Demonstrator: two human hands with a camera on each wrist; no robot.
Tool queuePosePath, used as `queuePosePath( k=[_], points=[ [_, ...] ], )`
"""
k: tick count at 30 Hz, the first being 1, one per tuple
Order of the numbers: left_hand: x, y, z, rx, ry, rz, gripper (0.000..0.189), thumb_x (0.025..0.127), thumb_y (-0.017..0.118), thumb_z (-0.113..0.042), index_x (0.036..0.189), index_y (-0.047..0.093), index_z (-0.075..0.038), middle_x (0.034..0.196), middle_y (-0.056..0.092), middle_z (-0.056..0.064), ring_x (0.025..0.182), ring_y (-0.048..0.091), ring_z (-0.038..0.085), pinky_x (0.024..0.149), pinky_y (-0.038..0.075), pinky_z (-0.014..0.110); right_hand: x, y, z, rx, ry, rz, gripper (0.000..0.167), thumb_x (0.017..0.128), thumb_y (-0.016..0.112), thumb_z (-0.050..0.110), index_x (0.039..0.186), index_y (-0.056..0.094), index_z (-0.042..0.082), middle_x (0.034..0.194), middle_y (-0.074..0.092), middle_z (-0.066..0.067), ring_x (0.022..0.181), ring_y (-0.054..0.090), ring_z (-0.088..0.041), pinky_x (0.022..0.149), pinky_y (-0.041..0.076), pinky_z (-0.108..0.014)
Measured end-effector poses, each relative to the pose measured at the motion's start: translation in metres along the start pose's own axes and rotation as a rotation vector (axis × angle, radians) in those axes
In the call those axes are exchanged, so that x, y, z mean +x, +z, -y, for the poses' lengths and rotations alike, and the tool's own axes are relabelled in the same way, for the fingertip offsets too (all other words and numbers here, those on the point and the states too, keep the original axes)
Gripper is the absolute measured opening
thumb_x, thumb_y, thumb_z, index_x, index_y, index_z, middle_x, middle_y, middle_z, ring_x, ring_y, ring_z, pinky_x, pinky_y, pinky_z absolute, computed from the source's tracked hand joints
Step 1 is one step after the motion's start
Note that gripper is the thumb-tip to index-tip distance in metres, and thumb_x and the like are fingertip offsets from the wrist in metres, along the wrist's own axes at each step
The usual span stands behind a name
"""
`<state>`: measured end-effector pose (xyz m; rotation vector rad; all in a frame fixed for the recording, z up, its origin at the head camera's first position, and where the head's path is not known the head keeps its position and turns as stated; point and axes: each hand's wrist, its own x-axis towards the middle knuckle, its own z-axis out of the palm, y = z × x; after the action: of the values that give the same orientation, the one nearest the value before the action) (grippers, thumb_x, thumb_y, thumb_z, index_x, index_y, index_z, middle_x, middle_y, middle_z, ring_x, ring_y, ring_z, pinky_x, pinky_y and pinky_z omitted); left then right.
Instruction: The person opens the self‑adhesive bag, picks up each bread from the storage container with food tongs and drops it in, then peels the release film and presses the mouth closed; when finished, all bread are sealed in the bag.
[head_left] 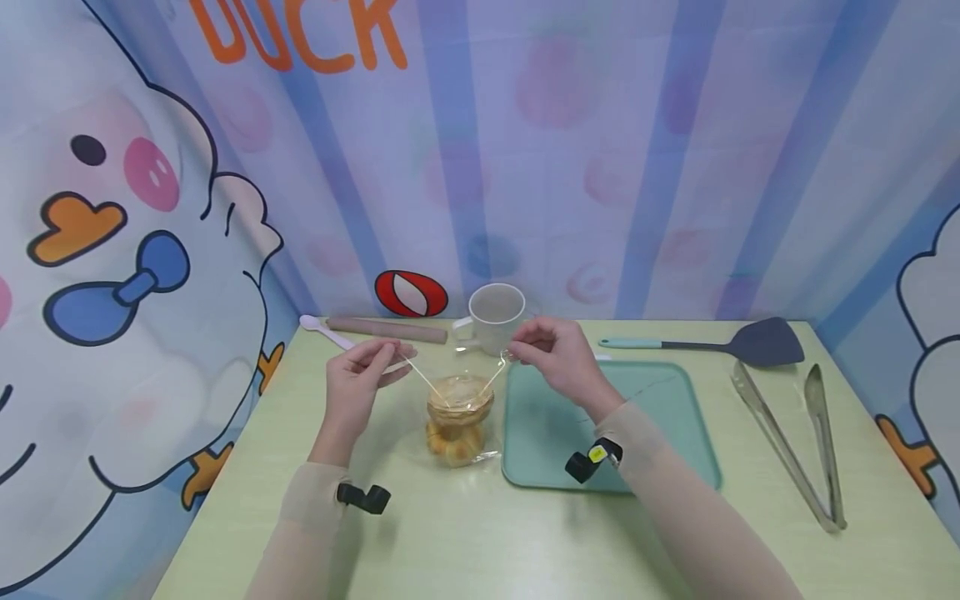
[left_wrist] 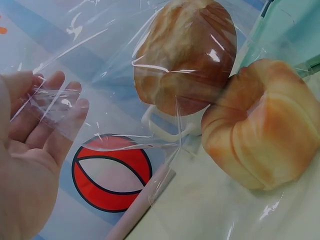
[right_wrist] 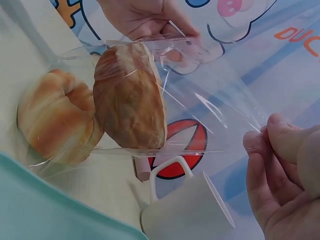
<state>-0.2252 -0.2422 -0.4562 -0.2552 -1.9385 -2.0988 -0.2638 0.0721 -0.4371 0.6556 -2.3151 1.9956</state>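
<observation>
A clear plastic bag holds two pieces of bread. One is a ring-shaped bread roll; the other is a browned, oval bread nearer the bag's mouth. My left hand pinches one side of the bag's opening between thumb and fingers. On the opposite side, my right hand grips the other corner with thumb and fingertips. Between the hands the film is stretched, and the bread hangs low over the table, left of a green tray. Whether the bag's bottom touches the table I cannot tell.
Behind the bag stands a white mug. A pinkish rod and a lilac spoon lie at the back left. To the right are a dark spatula and metal tongs. A printed curtain borders the table.
</observation>
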Motion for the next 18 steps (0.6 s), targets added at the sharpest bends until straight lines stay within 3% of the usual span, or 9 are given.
queuePosePath(
  k=[4,11,18],
  points=[
    [-0.0002,-0.0024,-0.0010,0.011,0.000,0.002,0.027,0.104,0.067,-0.014,0.120,0.073,0.007,0.106,0.080,0.006,0.104,0.076,0.021,0.091,0.060,0.045,0.0001,-0.0027,0.0005,0.007,-0.015,0.011,0.010,0.095,0.075,0.000,0.103,0.072,-0.005,0.099,0.076,-0.023,0.084,0.076,-0.022,0.078,0.063,-0.031],
    [0.0014,-0.0063,0.0011,-0.035,-0.009,-0.001,0.036,0.105,0.066,-0.010,0.125,0.064,0.020,0.105,0.079,0.003,0.096,0.076,0.016,0.087,0.062,0.036,-0.0004,-0.0067,-0.0010,0.030,-0.063,0.051,0.011,0.096,0.074,0.000,0.105,0.074,-0.006,0.100,0.075,-0.025,0.083,0.075,-0.013,0.080,0.063,-0.031],
    [0.0022,-0.0093,0.0016,-0.038,-0.023,-0.006,0.032,0.103,0.068,-0.010,0.125,0.068,0.013,0.097,0.079,0.003,0.085,0.077,0.015,0.080,0.064,0.032,-0.0008,-0.0071,-0.0012,0.037,-0.087,0.059,0.011,0.097,0.074,0.001,0.106,0.076,-0.003,0.103,0.073,-0.031,0.083,0.074,-0.014,0.079,0.063,-0.031]
  ],
)
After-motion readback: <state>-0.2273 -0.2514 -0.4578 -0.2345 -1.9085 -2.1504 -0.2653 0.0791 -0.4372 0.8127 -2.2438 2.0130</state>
